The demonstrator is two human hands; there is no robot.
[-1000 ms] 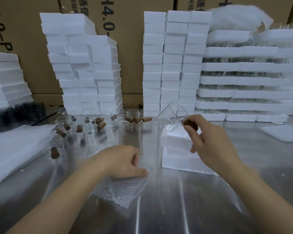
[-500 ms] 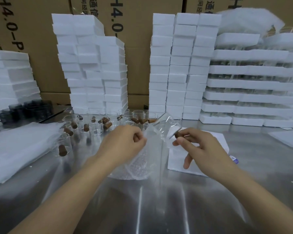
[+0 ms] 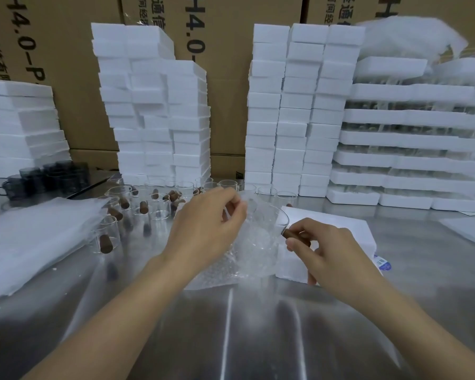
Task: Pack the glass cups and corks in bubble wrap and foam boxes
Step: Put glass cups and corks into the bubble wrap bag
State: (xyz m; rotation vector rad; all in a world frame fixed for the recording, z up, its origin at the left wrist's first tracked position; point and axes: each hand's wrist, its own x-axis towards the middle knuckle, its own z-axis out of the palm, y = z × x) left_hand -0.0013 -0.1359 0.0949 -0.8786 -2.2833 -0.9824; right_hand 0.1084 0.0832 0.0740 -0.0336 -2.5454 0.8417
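Note:
My left hand (image 3: 206, 231) pinches the top edge of a clear bubble wrap bag (image 3: 222, 270) and holds it up off the steel table. My right hand (image 3: 321, 250) grips the brown handle (image 3: 292, 233) of a clear glass cup (image 3: 263, 234), which sits partly inside the bag's mouth. Right behind my right hand lies a white foam box (image 3: 337, 231). Several more glass cups (image 3: 151, 207) with brown corks (image 3: 104, 244) in and around them stand behind my left hand.
Tall stacks of white foam boxes (image 3: 154, 105) and foam trays (image 3: 412, 141) line the back before cardboard cartons. A pile of white foam sheets (image 3: 30, 237) lies at left, dark glass cups (image 3: 50, 179) behind it. A loose sheet (image 3: 469, 229) lies far right.
My left hand lifted the bubble wrap bag from the table and opened it. My right hand brought the glass cup down and into the bag's mouth.

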